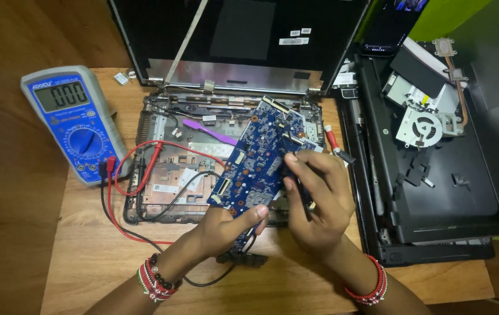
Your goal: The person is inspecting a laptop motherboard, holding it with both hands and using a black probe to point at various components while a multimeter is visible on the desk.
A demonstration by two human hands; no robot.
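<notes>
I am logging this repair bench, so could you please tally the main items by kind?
Blue circuit board: 1
Multimeter: 1
Purple pry tool: 1
Cooling fan: 1
Laptop base: 1
Total: 5

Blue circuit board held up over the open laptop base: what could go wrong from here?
1. The left hand pinches only the lower edge of the blue circuit board, so it might slip onto the open laptop base.
2. The right hand presses a probe against the board; a slip could possibly bridge contacts.
3. The red lead loops loosely under the work and may snag.
</notes>
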